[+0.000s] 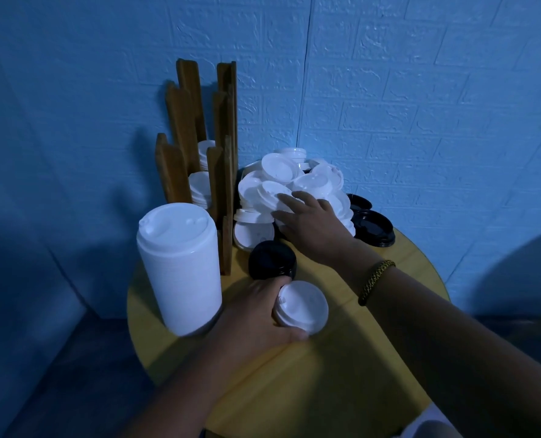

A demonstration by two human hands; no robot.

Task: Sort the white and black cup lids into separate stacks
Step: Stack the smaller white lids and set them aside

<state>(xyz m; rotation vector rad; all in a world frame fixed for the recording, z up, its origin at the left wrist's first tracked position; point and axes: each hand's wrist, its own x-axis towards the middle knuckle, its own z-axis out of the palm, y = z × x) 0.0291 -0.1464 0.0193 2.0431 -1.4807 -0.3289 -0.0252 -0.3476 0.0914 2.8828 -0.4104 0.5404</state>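
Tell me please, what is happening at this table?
A person is sorting cup lids. The left hand grips a short white stack on the table. The right hand rests on the loose pile. A tall white stack and a black stack stand nearby.

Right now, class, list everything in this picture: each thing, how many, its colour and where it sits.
table: one, yellow, under everything
wooden rack: one, brown, back left, white lids in its slots
tall lid stack: one, white, front left
loose lid pile: many, white, back centre
rear black lids: two visible, right of pile
black lid stack: one, mid-table
short lid stack: one, white, front centre
bracelet: one, braided, right wrist
left hand: grips short lid stack
right hand: rests on loose lid pile
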